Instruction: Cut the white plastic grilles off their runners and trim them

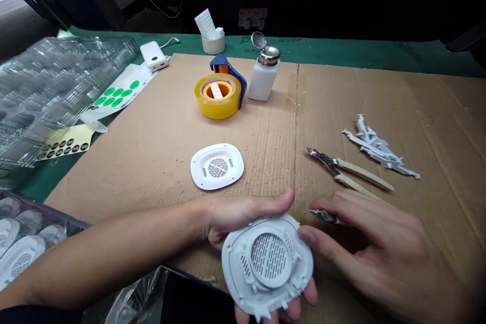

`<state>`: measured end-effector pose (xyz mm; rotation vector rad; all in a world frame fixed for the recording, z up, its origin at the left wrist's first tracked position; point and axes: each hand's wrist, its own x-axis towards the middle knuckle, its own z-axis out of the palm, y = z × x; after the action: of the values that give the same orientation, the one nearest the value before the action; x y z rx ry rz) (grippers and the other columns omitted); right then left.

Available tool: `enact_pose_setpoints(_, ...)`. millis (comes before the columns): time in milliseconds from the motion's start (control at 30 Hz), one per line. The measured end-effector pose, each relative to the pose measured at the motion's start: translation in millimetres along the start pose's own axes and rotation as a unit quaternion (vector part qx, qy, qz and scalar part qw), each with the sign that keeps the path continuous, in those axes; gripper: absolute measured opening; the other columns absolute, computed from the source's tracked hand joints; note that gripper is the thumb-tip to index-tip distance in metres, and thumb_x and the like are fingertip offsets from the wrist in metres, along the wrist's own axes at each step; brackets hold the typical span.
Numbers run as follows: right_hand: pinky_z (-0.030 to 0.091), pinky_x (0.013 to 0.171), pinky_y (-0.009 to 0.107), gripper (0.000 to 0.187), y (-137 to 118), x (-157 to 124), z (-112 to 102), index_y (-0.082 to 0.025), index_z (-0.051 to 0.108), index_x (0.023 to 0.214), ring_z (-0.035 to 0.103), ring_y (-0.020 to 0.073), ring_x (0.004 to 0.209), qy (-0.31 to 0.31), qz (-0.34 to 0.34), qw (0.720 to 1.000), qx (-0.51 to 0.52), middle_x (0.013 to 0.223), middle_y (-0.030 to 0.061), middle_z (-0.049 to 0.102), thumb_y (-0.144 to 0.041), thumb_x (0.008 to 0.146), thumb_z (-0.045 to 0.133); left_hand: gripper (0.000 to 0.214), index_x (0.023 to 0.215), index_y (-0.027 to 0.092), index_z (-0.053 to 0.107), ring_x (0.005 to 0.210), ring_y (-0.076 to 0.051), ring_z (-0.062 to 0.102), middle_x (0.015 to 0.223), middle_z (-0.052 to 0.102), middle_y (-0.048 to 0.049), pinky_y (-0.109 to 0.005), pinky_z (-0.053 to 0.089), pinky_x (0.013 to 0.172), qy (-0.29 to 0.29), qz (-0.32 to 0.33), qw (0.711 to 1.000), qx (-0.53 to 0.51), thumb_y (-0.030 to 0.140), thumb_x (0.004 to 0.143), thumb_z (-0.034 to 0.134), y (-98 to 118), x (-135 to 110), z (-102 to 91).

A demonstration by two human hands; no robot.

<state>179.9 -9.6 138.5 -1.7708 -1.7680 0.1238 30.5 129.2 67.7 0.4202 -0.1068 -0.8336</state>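
Note:
My left hand [243,217] cups a white plastic vented cover [268,263] from beneath, thumb over its far rim, ribbed inner side up. My right hand [379,248] hovers just right of the cover, thumb touching its edge, fingers curled around a small metal blade or tool [322,215] whose tip pokes out between them. A second white vented cover [217,166] lies flat on the cardboard sheet [152,152] a little beyond my left hand.
Cutters with pale handles [349,169] and a heap of white plastic offcuts [377,148] lie to the right. Yellow tape in a blue dispenser [219,93], a pump bottle [265,73], sticker sheets [117,93] and clear trays [45,91] sit behind and left.

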Motion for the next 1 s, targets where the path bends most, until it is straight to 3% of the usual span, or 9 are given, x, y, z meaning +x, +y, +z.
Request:
enact_pose_setpoints(167,0.046,0.053,0.028,0.018,2,-3,-2,-0.02,0.059,0.089,0.058,0.0143,0.059,-0.005,-0.008,1.0,0.001,0.07,0.0003,0.061,-0.037,0.094,0.062,0.107,0.109,0.006,0.064,0.078,-0.036,0.07,0.091,0.066,-0.0171,-0.056,0.057,0.062,-0.032,-0.047,0.993,-0.105,0.095,0.066,0.023,-4,-3,-11.2)
enact_pose_setpoints(467,0.046,0.05,0.027,0.025,3,-1,-7,-0.02,0.059,0.086,0.059,0.0144,0.059,-0.039,-0.004,0.999,-0.015,0.069,0.0006,0.061,-0.042,0.096,0.058,0.107,0.109,0.001,0.065,0.08,-0.035,0.071,0.096,0.067,-0.0188,-0.052,0.058,0.061,-0.059,-0.066,0.976,-0.201,0.093,0.073,0.024,-1,-5,-7.7)
enact_pose_setpoints(667,0.048,0.054,0.028,0.019,7,-2,-10,-0.021,0.06,0.095,0.061,0.0159,0.064,-0.03,-0.005,0.999,-0.02,0.076,0.002,0.064,-0.04,0.094,0.06,0.106,0.108,0.004,0.065,0.077,-0.032,0.071,0.094,0.066,-0.0167,-0.049,0.058,0.058,-0.025,-0.049,0.988,-0.145,0.093,0.071,0.022,-1,-8,-3.2)
enact_pose_setpoints(833,0.045,0.057,0.031,0.016,17,1,-14,-0.018,0.064,0.097,0.058,0.0159,0.059,0.07,0.119,0.98,-0.141,0.081,0.0037,0.064,-0.033,0.092,0.059,0.104,0.106,0.004,0.065,0.083,-0.034,0.069,0.092,0.065,-0.0176,-0.05,0.058,0.061,0.018,-0.003,0.997,-0.07,0.091,0.072,0.019,1,-12,9.0)
enact_pose_setpoints(1000,0.048,0.066,0.035,0.033,40,1,-17,-0.014,0.068,0.115,0.063,0.023,0.078,0.088,0.178,0.95,-0.243,0.108,0.0112,0.065,-0.025,0.091,0.049,0.101,0.092,0.003,0.07,0.104,-0.038,0.065,0.098,0.066,-0.0211,-0.054,0.058,0.076,0.022,0.045,0.999,0.0,0.086,0.078,0.015,10,-10,22.1)
